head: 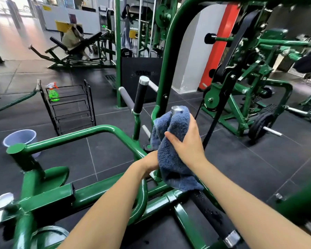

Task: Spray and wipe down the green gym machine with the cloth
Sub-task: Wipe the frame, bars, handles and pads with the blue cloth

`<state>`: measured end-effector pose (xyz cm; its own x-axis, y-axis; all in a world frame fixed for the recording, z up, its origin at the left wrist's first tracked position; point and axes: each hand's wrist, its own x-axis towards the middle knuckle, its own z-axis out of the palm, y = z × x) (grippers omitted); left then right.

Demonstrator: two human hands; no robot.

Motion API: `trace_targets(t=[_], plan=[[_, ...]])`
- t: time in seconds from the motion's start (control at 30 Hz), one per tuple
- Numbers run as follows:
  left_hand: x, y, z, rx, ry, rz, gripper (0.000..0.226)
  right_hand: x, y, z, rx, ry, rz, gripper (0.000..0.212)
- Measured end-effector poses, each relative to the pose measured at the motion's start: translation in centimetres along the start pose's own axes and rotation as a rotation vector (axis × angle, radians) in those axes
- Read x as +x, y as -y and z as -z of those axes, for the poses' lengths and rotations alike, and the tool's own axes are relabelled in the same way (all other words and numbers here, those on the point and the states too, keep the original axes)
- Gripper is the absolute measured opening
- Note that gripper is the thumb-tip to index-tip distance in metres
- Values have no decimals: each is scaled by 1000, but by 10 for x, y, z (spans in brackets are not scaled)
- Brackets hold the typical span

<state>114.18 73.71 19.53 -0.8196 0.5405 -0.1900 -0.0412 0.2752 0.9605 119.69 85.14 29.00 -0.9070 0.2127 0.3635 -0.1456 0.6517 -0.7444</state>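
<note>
A blue cloth [172, 150] is wrapped around an upright handle of the green gym machine [90, 133], near the middle of the view; only the handle's silver end cap [177, 110] is left showing above the folds. The cloth is gripped by the right hand [185, 142], whose fingers are curled over its outer side while the thumb is laid across the front. The left hand [151, 163] is held lower on the same post, at the cloth's left edge, and is largely hidden by the fabric (whether its fingers are closed on the cloth or on the post cannot be told). Below the cloth, a black padded bar [210, 214] is seen running down to the right, beaded with droplets.

A green spray bottle [53, 92] with an orange trigger is stood on the top shelf of a black wire rack [70, 106], well apart from both hands, to the left. A pale bucket [20, 138] is set on the dark floor tiles behind the machine's frame.
</note>
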Motion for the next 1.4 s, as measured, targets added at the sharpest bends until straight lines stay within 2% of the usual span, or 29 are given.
trace_targets(t=[0.23, 0.33, 0.43, 0.5, 0.6, 0.67, 0.73, 0.83, 0.93, 1.0, 1.03, 1.07, 1.1, 1.17, 1.23, 1.27, 1.33, 1.4], plan=[[-4, 1, -5, -117, -56, 0, 23, -16, -33, -6, -247, 56, -20, 77], [-9, 1, -8, -50, -69, 0, 19, -24, -48, -4, -400, 170, -43, 53], [-13, -11, -5, 160, -96, -16, 17, -13, -44, 14, -558, 304, 0, 40], [-15, -26, -1, 202, -176, -47, 27, -4, -37, 28, -612, 304, 44, 44], [-18, -45, 8, 121, -324, -84, 40, -1, -28, 26, -372, 155, 49, 66], [-18, -47, 10, 94, -361, -69, 41, -7, -30, 10, -252, 204, 11, 80], [-20, -44, 6, 52, -383, -30, 41, -14, -41, -1, -249, 280, -46, 73], [-22, -38, 1, -86, -387, 4, 43, -16, -52, 7, -374, 376, -69, 50], [-25, -41, 10, -18, -285, -49, 46, 1, -56, 32, -668, 584, -63, 43], [-26, -46, 16, 46, -242, -71, 36, 7, -59, 49, -788, 590, -54, 38], [-26, -50, 16, 53, -247, -77, 28, 6, -57, 51, -722, 553, -62, 37], [-25, -53, 14, 69, -271, -82, 24, 2, -54, 48, -554, 509, -80, 36], [-22, -53, 10, 82, -320, -79, 31, -1, -48, 41, -371, 483, -74, 35], [-22, -52, 1, 132, -425, -57, 44, -11, -44, 17, -205, 547, -16, 41], [-20, -47, -5, 136, -489, -64, 50, -14, -53, 2, -230, 566, 16, 67], [-20, -45, -6, 136, -503, -75, 49, -12, -56, 1, -226, 558, 2, 70], [-20, -46, -8, 164, -539, -92, 37, -4, -63, 2, -210, 574, -28, 59], [-18, -45, -12, 178, -578, -103, 37, -5, -68, -1, -317, 555, -44, 53]])
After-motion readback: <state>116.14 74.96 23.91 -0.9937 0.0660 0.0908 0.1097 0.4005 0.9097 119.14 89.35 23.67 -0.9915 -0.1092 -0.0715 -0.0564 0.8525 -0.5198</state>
